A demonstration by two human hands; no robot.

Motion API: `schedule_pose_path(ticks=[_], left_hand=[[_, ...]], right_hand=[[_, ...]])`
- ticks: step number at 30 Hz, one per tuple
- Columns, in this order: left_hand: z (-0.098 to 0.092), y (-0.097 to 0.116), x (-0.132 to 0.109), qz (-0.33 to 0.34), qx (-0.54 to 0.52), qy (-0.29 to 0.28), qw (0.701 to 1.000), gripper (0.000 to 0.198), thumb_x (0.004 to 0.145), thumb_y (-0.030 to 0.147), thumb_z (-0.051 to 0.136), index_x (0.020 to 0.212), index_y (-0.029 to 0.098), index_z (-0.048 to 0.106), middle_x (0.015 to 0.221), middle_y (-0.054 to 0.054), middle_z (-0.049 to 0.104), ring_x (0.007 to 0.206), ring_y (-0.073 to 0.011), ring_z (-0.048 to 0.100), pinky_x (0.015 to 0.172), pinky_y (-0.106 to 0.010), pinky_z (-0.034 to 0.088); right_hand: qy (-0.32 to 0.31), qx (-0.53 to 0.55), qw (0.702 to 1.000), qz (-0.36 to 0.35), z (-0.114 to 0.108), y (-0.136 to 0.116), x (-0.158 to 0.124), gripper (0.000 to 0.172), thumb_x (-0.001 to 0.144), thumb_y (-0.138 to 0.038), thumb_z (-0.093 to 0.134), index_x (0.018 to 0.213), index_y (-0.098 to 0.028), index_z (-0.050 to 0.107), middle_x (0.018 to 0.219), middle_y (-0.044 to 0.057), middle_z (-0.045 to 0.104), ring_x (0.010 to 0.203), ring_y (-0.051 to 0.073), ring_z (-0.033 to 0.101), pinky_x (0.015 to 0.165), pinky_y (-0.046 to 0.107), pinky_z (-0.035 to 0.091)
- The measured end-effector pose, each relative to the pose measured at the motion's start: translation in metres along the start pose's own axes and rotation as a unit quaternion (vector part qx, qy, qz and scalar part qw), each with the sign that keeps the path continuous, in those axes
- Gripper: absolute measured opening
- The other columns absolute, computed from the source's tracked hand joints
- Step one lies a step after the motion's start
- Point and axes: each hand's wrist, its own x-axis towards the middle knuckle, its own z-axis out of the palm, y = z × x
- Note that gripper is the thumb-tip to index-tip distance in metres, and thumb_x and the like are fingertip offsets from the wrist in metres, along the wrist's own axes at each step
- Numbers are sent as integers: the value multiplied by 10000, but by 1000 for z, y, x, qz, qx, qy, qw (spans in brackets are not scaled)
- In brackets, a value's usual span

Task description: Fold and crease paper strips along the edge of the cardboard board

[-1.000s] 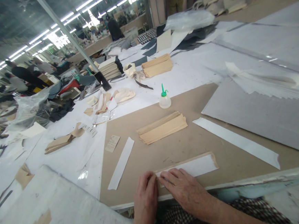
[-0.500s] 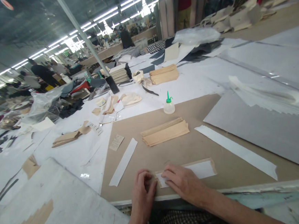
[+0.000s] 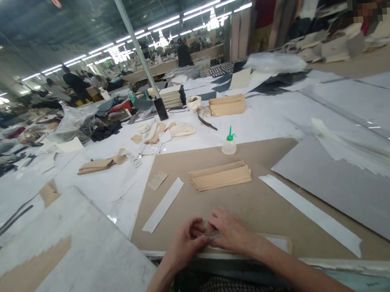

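Near the board's front edge lies a tan strip with a white strip on top; only its right end shows clearly past my forearm. My left hand is closed at the strip's left end, its fingers curled and the thumb against them. Right beside it, my right hand has bent fingers pinching the same end, which looks slightly raised. The exact fold between the fingertips is hidden. Beyond the hands rests a stack of tan strips. A white strip lies to the left, and a longer one to the right.
A small bottle with a green spout stands at the back of the brown board. Grey sheeting covers the right side. A white slab is at front left. Scraps and a metal pole stand farther back. Several people work in the distance.
The view has tilted and swung left. Both hands have come closer together at the strip's left end, and the strip now sits nearer the board's front edge.
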Motion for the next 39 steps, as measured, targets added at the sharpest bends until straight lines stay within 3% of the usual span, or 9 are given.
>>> schedule_pose_path(ticks=[4, 6, 10, 13, 16, 19, 22, 29, 39], left_hand=[[-2, 9, 9, -40, -16, -58, 997, 333, 721, 427, 735, 879, 153, 629, 632, 49, 555, 546, -89, 500, 519, -214, 379], [-7, 13, 13, -59, -13, -75, 995, 368, 693, 463, 747, 850, 158, 613, 614, 55, 556, 510, -86, 495, 501, -219, 380], [-21, 19, 18, -77, 4, -111, 991, 445, 599, 459, 810, 872, 157, 628, 672, 22, 635, 578, -117, 568, 560, -243, 441], [-27, 20, 22, -74, 38, -124, 989, 369, 711, 470, 722, 882, 152, 645, 680, 4, 656, 578, -125, 579, 585, -260, 465], [-28, 20, 24, -41, 99, -113, 988, 245, 818, 391, 606, 856, 156, 667, 658, 12, 631, 558, -121, 545, 575, -253, 439], [-27, 21, 24, 33, 170, -74, 982, 101, 783, 246, 624, 808, 177, 693, 753, 11, 617, 703, -136, 555, 672, -251, 423], [-25, 20, 23, 92, 223, -50, 969, 104, 787, 177, 614, 823, 203, 708, 847, 6, 603, 819, -149, 563, 752, -253, 415], [-23, 12, 20, 141, 310, -40, 939, 141, 901, 205, 564, 918, 234, 701, 970, -6, 624, 891, -155, 612, 819, -250, 456], [-21, 12, 10, 177, 468, -52, 864, 224, 1006, 267, 454, 1000, 259, 677, 1057, -21, 625, 827, -155, 612, 672, -254, 422]], right_hand=[[-7, 32, 999, 8, -4, 4, -7, 112, 794, -233, 726, 833, -182, 634, 866, 8, 647, 804, 173, 586, 690, 255, 387], [-8, 44, 999, 12, -3, 6, -10, 77, 807, -209, 693, 855, -190, 637, 796, -17, 646, 740, 161, 581, 657, 251, 371], [14, 53, 998, 14, 3, 7, -12, 99, 810, -151, 661, 902, -184, 648, 919, 17, 665, 892, 195, 597, 787, 286, 401], [24, 60, 998, 7, 8, 8, -11, 123, 801, -127, 668, 907, -185, 649, 941, 23, 656, 941, 204, 588, 834, 299, 413], [25, 69, 997, -6, 7, 10, -10, 124, 813, -126, 679, 916, -193, 658, 942, 18, 654, 950, 204, 587, 841, 296, 429], [18, 75, 997, -21, 6, 15, -9, 96, 881, -151, 654, 958, -204, 679, 963, 23, 656, 973, 204, 592, 862, 299, 443], [31, 75, 996, -41, 10, 20, -11, 106, 939, -164, 605, 984, -207, 691, 974, 37, 647, 978, 209, 593, 864, 309, 459], [110, 81, 985, -109, 28, 30, -15, 163, 960, -153, 584, 1082, -206, 678, 991, 56, 636, 960, 222, 572, 876, 359, 483], [118, -1, 977, -180, 30, 36, -16, 214, 958, -98, 555, 1119, -171, 676, 965, 77, 617, 932, 224, 560, 817, 333, 519]])
